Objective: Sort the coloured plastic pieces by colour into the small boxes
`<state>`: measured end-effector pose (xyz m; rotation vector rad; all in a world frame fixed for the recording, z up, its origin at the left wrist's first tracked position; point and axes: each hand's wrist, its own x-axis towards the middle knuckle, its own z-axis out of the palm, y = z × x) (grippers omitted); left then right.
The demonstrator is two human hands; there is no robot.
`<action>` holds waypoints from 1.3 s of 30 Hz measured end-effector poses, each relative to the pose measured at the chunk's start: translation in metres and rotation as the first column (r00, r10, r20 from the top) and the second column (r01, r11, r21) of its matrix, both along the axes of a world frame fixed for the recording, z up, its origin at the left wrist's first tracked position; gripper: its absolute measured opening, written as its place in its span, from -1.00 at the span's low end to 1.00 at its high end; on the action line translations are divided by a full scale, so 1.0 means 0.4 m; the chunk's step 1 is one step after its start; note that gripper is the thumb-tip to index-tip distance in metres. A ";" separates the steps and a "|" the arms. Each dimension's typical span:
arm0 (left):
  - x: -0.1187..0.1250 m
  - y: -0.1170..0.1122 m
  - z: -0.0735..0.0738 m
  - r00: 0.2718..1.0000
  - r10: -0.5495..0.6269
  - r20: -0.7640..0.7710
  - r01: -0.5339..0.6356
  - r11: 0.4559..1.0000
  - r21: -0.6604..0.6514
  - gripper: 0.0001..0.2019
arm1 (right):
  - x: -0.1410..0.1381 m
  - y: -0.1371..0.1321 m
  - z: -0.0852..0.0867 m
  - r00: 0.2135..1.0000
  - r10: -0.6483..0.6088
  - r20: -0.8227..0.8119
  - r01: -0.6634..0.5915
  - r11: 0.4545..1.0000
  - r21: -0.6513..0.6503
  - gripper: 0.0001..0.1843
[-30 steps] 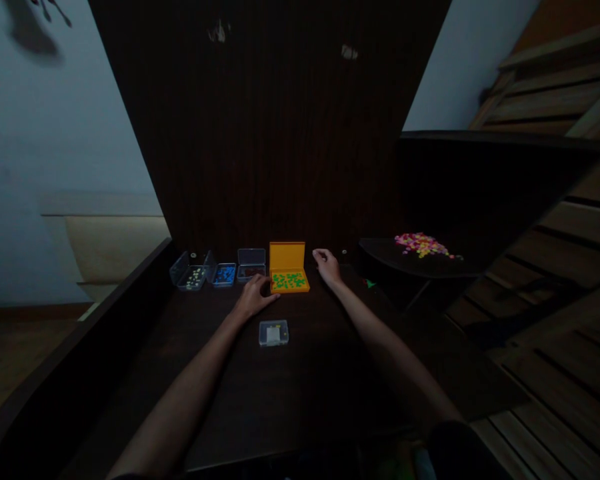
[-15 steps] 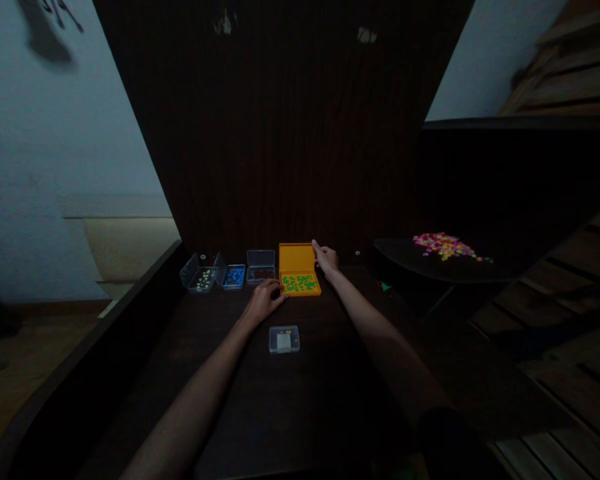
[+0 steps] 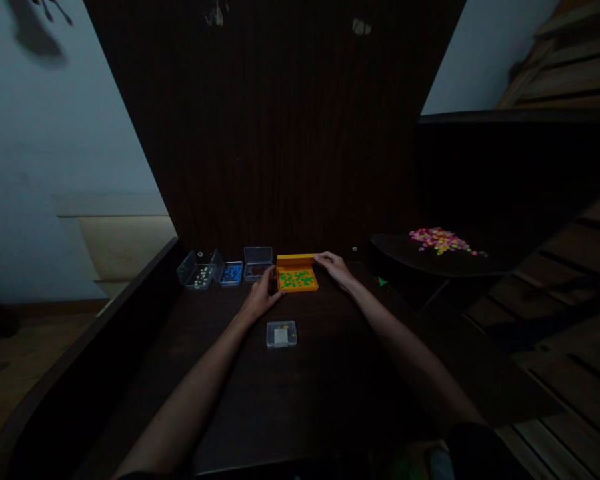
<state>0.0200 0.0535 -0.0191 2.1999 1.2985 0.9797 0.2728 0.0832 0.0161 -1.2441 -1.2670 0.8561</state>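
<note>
An orange box (image 3: 297,279) filled with small green pieces sits at the far edge of the dark table (image 3: 290,393). Its lid (image 3: 296,259) is tipped well forward over the tray. My right hand (image 3: 334,265) rests on the lid's top right edge, fingers curled over it. My left hand (image 3: 261,297) touches the box's left front corner, fingers bent against it. A small closed clear case (image 3: 281,334) lies between my forearms, nearer to me.
Left of the orange box stand three open clear cases: one with dark pieces (image 3: 257,263), one with blue pieces (image 3: 229,273), one with pale pieces (image 3: 195,274). A pile of pink and yellow pieces (image 3: 439,241) lies on a dark shelf at right. A wooden panel rises behind.
My right hand reached the upright orange lid and has pushed it forward and down, so it now leans low over the tray. My left hand stayed at the box's left corner.
</note>
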 end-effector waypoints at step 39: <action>-0.004 0.006 -0.014 0.982 -0.016 -0.188 0.058 0.974 0.217 -0.59 | -0.046 -0.128 -0.091 0.458 -0.037 0.888 -0.392 0.888 0.240 -0.48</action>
